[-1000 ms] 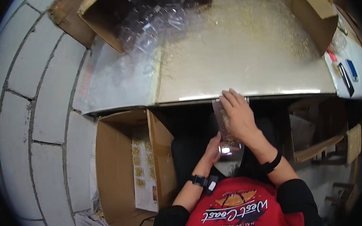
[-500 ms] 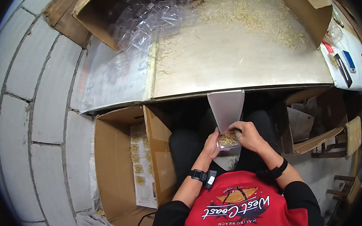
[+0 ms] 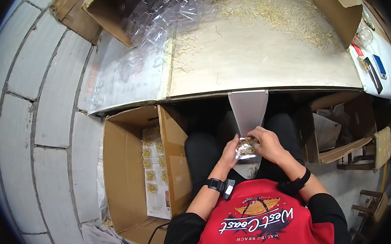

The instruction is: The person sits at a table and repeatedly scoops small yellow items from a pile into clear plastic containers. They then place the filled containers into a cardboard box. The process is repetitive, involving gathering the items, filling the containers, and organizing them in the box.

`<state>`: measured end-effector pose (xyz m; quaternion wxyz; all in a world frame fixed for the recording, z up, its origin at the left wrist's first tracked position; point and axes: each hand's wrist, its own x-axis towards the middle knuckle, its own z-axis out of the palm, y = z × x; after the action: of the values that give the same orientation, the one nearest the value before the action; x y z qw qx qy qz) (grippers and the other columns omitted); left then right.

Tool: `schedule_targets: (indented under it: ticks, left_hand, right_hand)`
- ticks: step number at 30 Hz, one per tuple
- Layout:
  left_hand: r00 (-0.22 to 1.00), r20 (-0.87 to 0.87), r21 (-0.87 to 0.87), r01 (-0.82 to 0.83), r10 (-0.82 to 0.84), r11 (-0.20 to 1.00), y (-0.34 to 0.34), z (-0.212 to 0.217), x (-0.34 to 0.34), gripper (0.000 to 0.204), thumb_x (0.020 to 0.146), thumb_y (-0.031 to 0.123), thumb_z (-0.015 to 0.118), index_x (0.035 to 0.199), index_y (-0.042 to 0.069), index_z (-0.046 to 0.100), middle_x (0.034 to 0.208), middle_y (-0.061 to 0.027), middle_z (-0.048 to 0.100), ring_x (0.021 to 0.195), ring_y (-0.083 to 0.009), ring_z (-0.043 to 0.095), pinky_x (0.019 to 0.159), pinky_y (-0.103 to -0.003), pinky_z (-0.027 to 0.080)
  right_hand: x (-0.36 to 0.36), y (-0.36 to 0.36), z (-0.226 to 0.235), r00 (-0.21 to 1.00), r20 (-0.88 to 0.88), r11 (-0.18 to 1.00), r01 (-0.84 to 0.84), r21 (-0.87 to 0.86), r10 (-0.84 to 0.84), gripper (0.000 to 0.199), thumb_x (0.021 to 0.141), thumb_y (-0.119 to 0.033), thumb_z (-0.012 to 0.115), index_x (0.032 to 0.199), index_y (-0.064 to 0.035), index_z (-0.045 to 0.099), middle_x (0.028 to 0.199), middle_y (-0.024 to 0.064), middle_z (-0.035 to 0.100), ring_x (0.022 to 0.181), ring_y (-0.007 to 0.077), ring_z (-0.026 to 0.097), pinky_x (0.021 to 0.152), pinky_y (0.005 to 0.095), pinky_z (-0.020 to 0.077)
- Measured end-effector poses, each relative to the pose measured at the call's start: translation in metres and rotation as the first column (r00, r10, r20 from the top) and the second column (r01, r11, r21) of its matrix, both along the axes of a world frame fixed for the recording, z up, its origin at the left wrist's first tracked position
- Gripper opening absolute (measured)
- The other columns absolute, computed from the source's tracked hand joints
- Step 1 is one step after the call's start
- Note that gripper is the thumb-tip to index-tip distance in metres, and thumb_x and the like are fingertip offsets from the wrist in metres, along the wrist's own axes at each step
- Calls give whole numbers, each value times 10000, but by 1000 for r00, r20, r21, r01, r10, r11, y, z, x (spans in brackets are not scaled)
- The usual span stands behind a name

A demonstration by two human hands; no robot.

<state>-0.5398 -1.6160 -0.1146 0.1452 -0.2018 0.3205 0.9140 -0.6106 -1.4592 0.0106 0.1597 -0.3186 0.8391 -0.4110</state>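
The left hand [image 3: 229, 153] holds a small clear plastic box [image 3: 246, 150], and its fingers are clamped on the left side of this box. The right hand [image 3: 266, 143] is at the far right side of the same box; its fingers are bent and touch the edge, but I cannot tell whether they pinch it. The box is above the lap, near the front edge of the worktop [image 3: 264, 70], and its inside shows shiny gold-coloured pieces. Just beyond it, a pale chute [image 3: 248, 108] slopes down from the worktop edge toward the hands.

On the worktop, many loose thin gold-coloured pieces [image 3: 277, 19] are scattered, mostly in the far part. At the far left, a pile of clear plastic containers [image 3: 167, 19] lies partly inside a cardboard box [image 3: 103, 16]. At the right end there are a blue object [image 3: 379, 66] and a long black tool [image 3: 373, 77], side by side.

Below the worktop, to the left, an open carton [image 3: 122, 176] contains a printed sheet [image 3: 157, 206] with gold-coloured clusters [image 3: 151, 188] on it.
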Motion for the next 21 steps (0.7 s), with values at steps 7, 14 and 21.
schedule_targets:
  ticks: [7, 14, 21]
  left_hand:
    - [998, 56, -19, 0, 1, 1000, -1, 8, 13, 387, 967, 337, 455, 1114, -7, 553, 986, -115, 638, 798, -216, 665, 614, -355, 586]
    - [998, -45, -194, 23, -33, 981, -18, 66, 14, 302, 910, 218, 528, 1122, 7, 568, 944, -100, 657, 773, -179, 675, 503, -299, 585]
    - [998, -63, -197, 15, -28, 980, -25, 104, 6, 297, 919, 231, 525, 1114, 13, 576, 1001, -88, 650, 813, -166, 670, 501, -287, 582]
  right_hand:
    - [3, -2, -13, 1000, 31, 999, -5, 52, 3, 274, 695, 26, 610, 965, 3, 645, 895, 197, 654, 847, 340, 637, 750, 396, 498]
    - [5, -2, 6, 998, 15, 978, 68, -198, -66, 259, 723, 47, 597, 975, 1, 635, 866, 163, 649, 812, 316, 647, 703, 356, 511]
    - [2, -6, 20, 998, -34, 953, 41, -300, -54, 224, 754, 31, 617, 975, -7, 630, 863, 143, 640, 776, 291, 646, 676, 339, 514]
